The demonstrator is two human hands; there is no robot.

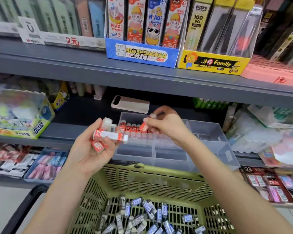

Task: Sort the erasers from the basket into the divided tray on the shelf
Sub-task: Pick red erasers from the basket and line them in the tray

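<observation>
Under my right hand: the divided tray sits on the shelf, and a row of red erasers stands upright in the compartment just below my fingers.
Right hand: my right hand pinches one red eraser between thumb and fingertips, tilted, just above that row; I cannot tell whether it touches the row.
Left hand: my left hand is curled round a bunch of red-sleeved erasers, held up just left of the tray and apart from the right hand.
Below both hands: the green basket stands close against the shelf edge, with many 2B erasers in dark sleeves lying loose on its bottom.
Beyond my right hand: a phone lies flat on the shelf behind the tray.
Done: one kind, the red, is partly lined up in a single compartment.
Left: the eraser in my fingers, the bunch in my left hand, and the whole heap in the basket.
Other compartments: those nearer my wrists and out past my right hand show nothing I can make out through the clear plastic.
Progress: early, I judge, since most of the stock is not yet sorted.
</observation>
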